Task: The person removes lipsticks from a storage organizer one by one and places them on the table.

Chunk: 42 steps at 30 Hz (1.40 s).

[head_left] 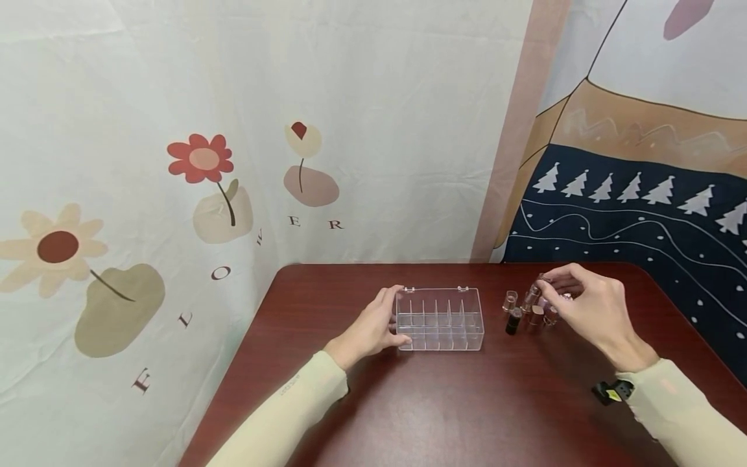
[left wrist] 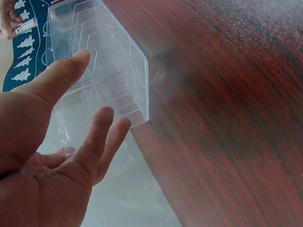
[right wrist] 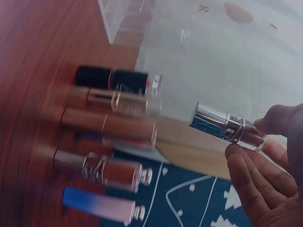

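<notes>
A clear divided box [head_left: 440, 332] stands on the table with its hinges along the upper rear edge. My left hand [head_left: 373, 324] holds its left end, the thumb at the front and the fingers toward the back; in the left wrist view, the thumb [left wrist: 71, 71] overlaps the clear walls. Between the thumb and fingers of my right hand [head_left: 592, 308] is a lipstick [right wrist: 220, 125] with a shiny silver part and a clear end, raised off the table. Beside it several lipsticks stand in a group, among them a black one [right wrist: 113, 79] and a blue-and-pink one [right wrist: 97, 204].
The dark red wooden table [head_left: 403, 408] meets a pale flower-printed cloth [head_left: 379, 130] at the back. On the right hangs a dark blue cloth [head_left: 630, 220] with white trees. A black band [head_left: 613, 391] is on the right wrist.
</notes>
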Each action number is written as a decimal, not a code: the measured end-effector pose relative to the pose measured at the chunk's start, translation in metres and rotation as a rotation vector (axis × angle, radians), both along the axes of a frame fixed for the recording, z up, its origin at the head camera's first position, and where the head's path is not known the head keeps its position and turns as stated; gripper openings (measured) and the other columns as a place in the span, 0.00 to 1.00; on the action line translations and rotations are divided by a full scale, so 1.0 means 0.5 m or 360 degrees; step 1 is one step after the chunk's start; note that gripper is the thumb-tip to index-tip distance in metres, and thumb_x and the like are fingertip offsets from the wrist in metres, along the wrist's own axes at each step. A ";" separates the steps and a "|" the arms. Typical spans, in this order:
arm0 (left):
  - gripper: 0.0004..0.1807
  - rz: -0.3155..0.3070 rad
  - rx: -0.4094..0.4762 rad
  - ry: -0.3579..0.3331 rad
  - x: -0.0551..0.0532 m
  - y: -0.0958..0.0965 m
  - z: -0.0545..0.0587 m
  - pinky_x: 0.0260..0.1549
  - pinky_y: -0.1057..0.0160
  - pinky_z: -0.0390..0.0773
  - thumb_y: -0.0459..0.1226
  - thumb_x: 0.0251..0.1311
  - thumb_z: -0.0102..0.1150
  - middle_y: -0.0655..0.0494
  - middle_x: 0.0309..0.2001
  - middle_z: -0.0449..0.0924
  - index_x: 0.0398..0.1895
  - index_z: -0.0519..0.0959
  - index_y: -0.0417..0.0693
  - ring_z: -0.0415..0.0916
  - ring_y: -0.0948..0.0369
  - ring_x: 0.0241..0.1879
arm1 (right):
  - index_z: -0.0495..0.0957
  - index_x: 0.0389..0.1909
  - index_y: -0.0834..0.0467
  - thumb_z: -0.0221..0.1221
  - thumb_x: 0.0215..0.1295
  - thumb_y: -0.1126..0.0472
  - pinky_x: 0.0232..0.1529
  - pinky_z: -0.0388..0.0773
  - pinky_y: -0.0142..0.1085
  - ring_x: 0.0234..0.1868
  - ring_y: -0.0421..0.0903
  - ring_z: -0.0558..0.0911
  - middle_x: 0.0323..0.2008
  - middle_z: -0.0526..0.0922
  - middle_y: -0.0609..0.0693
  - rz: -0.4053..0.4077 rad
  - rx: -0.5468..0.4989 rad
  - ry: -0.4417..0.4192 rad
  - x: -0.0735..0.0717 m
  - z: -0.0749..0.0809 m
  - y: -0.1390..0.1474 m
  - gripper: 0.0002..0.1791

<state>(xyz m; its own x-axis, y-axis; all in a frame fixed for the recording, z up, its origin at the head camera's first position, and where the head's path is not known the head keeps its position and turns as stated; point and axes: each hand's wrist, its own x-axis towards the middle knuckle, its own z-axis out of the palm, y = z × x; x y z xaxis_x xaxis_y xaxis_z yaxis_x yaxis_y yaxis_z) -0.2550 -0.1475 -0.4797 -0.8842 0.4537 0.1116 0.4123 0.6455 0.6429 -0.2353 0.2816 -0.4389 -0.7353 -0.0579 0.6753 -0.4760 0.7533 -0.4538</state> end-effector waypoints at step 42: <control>0.57 0.0004 -0.0012 0.0015 0.000 0.002 0.002 0.54 0.53 0.94 0.33 0.61 0.91 0.35 0.76 0.74 0.86 0.62 0.39 0.90 0.50 0.52 | 0.91 0.54 0.66 0.81 0.66 0.65 0.38 0.69 0.07 0.32 0.16 0.81 0.42 0.96 0.66 -0.0145 0.0137 -0.0392 0.001 -0.077 0.128 0.18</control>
